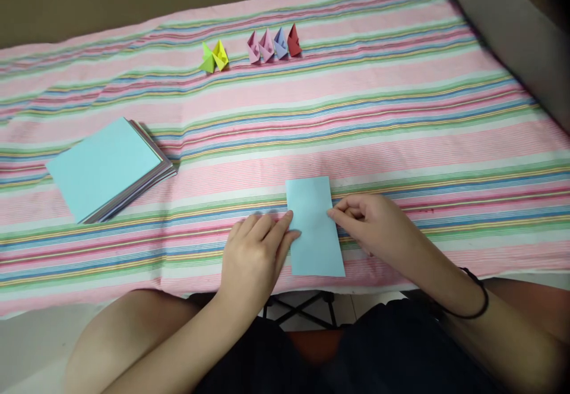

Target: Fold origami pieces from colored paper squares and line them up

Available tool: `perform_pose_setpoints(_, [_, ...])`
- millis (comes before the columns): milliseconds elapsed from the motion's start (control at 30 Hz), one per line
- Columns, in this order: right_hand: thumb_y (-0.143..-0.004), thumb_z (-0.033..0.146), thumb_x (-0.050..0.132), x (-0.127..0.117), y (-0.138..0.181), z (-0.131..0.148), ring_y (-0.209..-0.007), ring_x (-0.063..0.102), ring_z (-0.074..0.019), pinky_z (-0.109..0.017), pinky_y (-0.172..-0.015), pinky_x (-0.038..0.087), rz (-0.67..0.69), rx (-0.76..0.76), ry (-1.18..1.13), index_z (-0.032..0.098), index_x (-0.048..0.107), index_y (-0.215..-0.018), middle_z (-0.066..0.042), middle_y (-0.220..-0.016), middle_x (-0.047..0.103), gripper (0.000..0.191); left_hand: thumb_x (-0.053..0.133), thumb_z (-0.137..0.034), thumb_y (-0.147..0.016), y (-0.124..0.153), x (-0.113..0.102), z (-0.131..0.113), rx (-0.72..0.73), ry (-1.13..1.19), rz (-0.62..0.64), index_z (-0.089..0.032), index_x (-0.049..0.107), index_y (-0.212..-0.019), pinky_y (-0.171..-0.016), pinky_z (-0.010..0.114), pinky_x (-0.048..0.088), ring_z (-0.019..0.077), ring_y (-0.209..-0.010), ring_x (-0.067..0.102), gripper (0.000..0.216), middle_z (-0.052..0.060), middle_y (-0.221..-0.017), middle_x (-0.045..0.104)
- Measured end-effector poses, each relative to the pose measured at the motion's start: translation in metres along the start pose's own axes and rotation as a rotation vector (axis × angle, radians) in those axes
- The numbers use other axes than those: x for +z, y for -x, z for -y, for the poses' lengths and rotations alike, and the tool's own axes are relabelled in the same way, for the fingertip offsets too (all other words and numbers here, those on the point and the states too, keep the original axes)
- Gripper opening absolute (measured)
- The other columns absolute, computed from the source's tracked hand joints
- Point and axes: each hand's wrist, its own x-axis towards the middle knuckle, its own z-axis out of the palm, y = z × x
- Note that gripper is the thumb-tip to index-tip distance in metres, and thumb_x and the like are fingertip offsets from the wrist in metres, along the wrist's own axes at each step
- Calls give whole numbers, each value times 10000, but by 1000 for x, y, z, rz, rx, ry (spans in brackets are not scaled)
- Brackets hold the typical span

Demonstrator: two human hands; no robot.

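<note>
blue paper (315, 233) lies right of the stack (107, 168); i see the left hand (253, 251), half open, touching one edge, the right hand (367, 221) pinching the other; uneven tugging might skew it.

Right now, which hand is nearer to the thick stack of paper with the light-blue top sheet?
Left. The left hand is to the right of the stack of paper; the right hand is farther right, beyond the light-blue rectangular paper sheet.
</note>
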Motion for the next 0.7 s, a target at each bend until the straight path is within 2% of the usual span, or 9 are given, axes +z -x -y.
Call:
perform_pose_setpoints(100, [-862, 397, 497, 1, -1, 0, -408, 341, -81, -225, -396, 257, 3, 10, -1, 173, 600, -702, 60, -474, 375, 294, 544, -308, -911, -2, -1, -1, -9, -22, 32, -131, 669, -1111, -580, 328, 395, 193, -665, 575, 294, 47, -722, 646])
perform_pose_setpoints(300, [-859, 417, 499, 0, -2, -4, -385, 345, -80, -222, -381, 267, 17, 31, -15, 178, 610, -719, 62, -465, 382, 298, 548, -327, -906, -7, -4, -2, -59, -53, 173, -141, 610, -1217, -595, 335, 433, 216, -708, 616, 368, 44, -761, 662])
perform_pose_setpoints(533, [-847, 417, 512, 0, -1, 0, -368, 369, -83, -221, -370, 300, 4, 47, -1, 182, 593, -683, 61, -455, 392, 298, 501, -354, -919, -19, -15, -5, -158, -41, 395, -163, 510, -1335, -636, 383, 495, 247, -750, 666, 457, 57, -965, 702])
perform_pose_setpoints(700, [-842, 404, 511, 0, -2, 0, -356, 365, -81, -225, -369, 298, 1, 29, -4, 182, 582, -663, 63, -449, 395, 294, 502, -349, -909, -25, -19, -7, -189, -58, 471, -171, 436, -1396, -615, 386, 501, 260, -751, 684, 523, 52, -1045, 708])
